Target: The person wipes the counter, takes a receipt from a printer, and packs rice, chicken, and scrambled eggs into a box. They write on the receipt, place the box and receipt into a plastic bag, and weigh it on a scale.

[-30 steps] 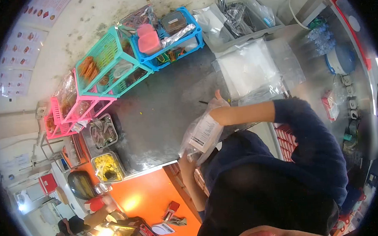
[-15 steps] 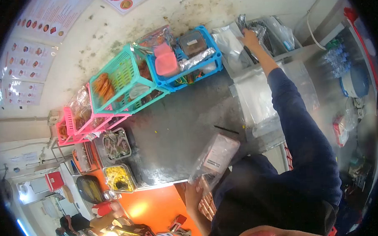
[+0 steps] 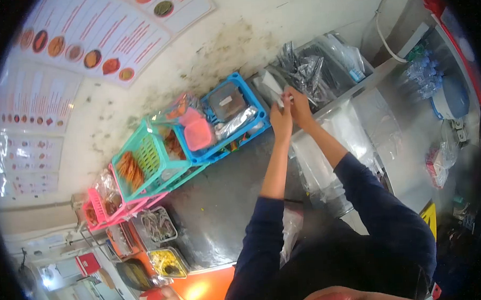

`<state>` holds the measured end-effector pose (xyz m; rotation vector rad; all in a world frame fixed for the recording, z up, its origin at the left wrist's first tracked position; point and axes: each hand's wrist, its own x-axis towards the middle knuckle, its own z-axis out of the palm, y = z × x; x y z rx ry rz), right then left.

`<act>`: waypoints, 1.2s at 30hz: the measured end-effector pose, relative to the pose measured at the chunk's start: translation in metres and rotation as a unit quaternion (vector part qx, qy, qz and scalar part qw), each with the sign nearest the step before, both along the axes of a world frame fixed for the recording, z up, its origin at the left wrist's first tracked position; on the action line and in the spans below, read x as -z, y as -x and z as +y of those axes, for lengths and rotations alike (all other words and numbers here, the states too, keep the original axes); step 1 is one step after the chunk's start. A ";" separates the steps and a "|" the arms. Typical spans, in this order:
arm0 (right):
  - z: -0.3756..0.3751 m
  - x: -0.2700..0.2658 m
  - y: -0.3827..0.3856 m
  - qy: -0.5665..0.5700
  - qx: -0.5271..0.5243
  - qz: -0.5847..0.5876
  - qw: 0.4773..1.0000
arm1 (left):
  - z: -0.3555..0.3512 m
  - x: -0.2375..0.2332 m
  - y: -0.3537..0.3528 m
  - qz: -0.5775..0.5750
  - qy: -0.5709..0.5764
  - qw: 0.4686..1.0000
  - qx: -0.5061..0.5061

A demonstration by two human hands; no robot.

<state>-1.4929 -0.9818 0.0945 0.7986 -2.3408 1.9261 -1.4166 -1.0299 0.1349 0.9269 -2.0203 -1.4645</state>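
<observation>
My left hand (image 3: 281,117) and my right hand (image 3: 300,109) are close together over the front edge of a grey divided bin against the wall. Their fingers are pinched around a thin white sheet (image 3: 271,85), which could be paper or plastic. The fingertips partly hide it. Just right of the hands, crumpled silvery-grey plastic bags (image 3: 308,72) fill a compartment. A clear plastic bag (image 3: 292,225) lies near my body, partly covered by my left sleeve.
Flat clear bags (image 3: 326,151) are stacked below the bin. To the left stand a blue basket (image 3: 265,115) with a pink box (image 3: 198,132), and a green basket (image 3: 144,159). Steel trays, one with yellow food (image 3: 166,262), sit farther left. Water bottles (image 3: 421,78) stand right.
My left hand has let go of the labelled clear bag and come up to the bin beside my right hand. My right hand has shifted left. The view has tilted toward the wall.
</observation>
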 end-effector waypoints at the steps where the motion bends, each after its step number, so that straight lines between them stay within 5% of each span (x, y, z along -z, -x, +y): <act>1: 0.004 -0.006 -0.001 -0.045 0.030 -0.026 0.998 | -0.007 0.004 0.015 0.000 0.000 1.000 0.005; 4: 0.010 -0.013 0.000 -0.057 0.073 -0.044 0.995 | -0.025 0.019 0.039 -0.042 0.068 0.997 -0.026; 7: 0.018 -0.009 0.011 -0.057 0.059 -0.026 0.996 | -0.025 0.031 0.043 0.088 -0.050 0.993 -0.062; 10: 0.022 -0.008 0.018 -0.029 0.010 -0.044 0.999 | -0.030 0.053 0.049 0.100 -0.055 0.990 -0.081; 14: 0.034 -0.015 0.019 -0.007 -0.016 -0.040 0.999 | -0.022 0.017 0.051 0.141 -0.121 0.981 -0.058; 17: 0.039 -0.007 0.027 0.039 -0.049 -0.142 0.988 | -0.025 0.004 0.051 0.049 0.034 0.998 -0.013; 21: 0.043 0.008 0.039 0.036 -0.087 -0.135 0.986 | -0.039 0.008 0.053 -0.122 0.075 0.986 0.084; 23: 0.043 0.010 0.041 0.050 -0.090 -0.220 0.970 | -0.040 0.013 0.053 0.066 -0.161 0.978 0.118; 26: 0.046 0.006 0.043 0.107 -0.114 -0.305 0.939 | -0.042 0.012 0.049 0.047 -0.150 0.981 0.113; 32: 0.043 0.003 0.039 0.106 -0.150 -0.266 0.946 | -0.044 0.014 0.057 0.004 -0.075 0.991 0.114; 36: 0.043 0.004 0.039 0.153 -0.146 -0.333 0.919 | -0.045 0.019 0.057 -0.010 -0.129 0.985 0.116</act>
